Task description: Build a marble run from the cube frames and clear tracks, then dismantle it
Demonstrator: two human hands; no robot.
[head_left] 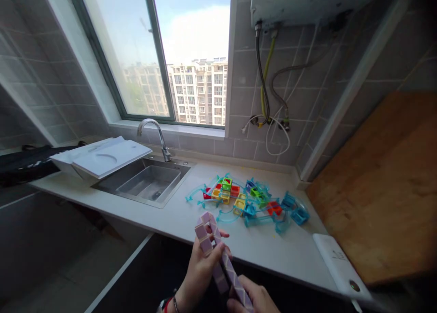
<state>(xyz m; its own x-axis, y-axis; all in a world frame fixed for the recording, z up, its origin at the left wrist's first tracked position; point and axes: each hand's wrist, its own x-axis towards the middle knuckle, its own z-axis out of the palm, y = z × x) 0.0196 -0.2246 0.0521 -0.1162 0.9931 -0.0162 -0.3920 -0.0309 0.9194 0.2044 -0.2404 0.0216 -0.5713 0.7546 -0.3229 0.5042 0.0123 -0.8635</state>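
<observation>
A pale purple twisty snake puzzle (215,231), made of linked wedges with light edges, is held in front of the counter edge. It is bent back on itself at the top, so two strips run side by side and spread apart lower down. My left hand (199,271) is closed around its middle, thumb across the strips. My right hand (256,295), cut off by the bottom edge, grips the lower end of the right strip. Part of the puzzle is hidden behind my left fingers.
Colourful plastic cube frames (235,191) and blue curved connectors (230,220) lie on the white counter (191,219). Left are a steel sink (157,205) with a tap (160,133) and a white foam box (109,160). A white device (336,258) and wooden board (372,190) are right.
</observation>
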